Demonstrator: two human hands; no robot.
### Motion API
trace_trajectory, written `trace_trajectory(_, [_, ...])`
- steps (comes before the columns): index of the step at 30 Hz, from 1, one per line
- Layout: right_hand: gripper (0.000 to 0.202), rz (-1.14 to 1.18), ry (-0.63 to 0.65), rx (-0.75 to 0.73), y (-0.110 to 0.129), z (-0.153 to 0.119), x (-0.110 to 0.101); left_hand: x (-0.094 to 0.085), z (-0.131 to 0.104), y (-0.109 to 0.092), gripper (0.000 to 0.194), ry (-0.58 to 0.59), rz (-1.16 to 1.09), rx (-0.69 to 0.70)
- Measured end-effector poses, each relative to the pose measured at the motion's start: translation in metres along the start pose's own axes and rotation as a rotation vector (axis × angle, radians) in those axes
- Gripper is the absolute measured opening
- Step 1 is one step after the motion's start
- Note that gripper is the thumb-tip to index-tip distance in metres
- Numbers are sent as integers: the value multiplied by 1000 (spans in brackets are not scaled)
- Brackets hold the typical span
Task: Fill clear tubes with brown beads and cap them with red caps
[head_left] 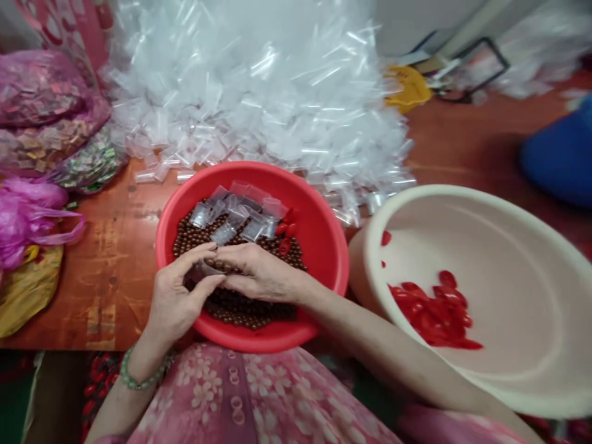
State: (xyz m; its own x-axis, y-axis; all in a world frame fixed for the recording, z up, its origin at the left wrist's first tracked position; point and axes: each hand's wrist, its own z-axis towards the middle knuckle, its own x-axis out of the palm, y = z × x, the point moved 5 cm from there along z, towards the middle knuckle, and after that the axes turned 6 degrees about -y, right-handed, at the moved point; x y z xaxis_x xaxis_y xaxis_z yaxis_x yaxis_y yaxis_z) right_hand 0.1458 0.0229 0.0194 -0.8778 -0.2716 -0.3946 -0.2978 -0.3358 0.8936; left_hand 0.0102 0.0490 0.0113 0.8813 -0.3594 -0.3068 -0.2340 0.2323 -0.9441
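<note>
Over a red basin [341, 262], both hands meet around a small clear plastic bag [203, 266]. My left hand [178, 296] pinches this bag between thumb and fingers. At its mouth, my right hand [259, 271] closes on brown beads [227, 265], partly hidden by the fingers; I cannot tell whether they are fully inside. Many more round brown beads [252, 316], apparently in strands, lie in the basin below. On top of them sit several filled-looking clear packets [253, 229] and a few red pieces [285, 246].
A large heap of clear plastic sleeves [259, 92] covers the table's back. To the right stands a cream tub [522, 228] with glossy red pieces [435, 314]. Pink bags of small packets [41, 92] lie left. A blue container [562, 157] and yellow object [407, 87] are farther right.
</note>
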Motion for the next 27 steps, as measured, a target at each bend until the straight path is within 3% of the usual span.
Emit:
trace_trajectory(4, [17, -251, 8, 140, 5, -21, -12, 6, 4, 7, 21, 119, -374, -200])
trace_trajectory(7, [18, -598, 28, 416, -8, -46, -36, 18, 0, 1, 17, 220, -559, -248])
trace_trajectory(9, [21, -855, 20, 621, -21, -61, -56, 26, -2, -4, 17, 264, -597, -268])
trace_trajectory(12, [23, -1085, 122, 760, -38, -71, -66, 34, -3, -9, 19, 281, -500, -311])
trace_trajectory(15, [30, -1154, 265, 801, -54, -72, -59, 36, 0, -11, 19, 289, -421, -334])
trace_trajectory(18, [34, -1186, 326, 792, -63, -71, -52, 32, 4, -12, 16, 300, -394, -289])
trace_trajectory(23, [31, -1134, 301, 722, -71, -70, -56, 24, 4, -17, 13, 304, -389, -256])
trace_trajectory(27, [19, -1027, 175, 568, -62, -63, -61, 22, 3, -21, 12, 306, -380, -244])
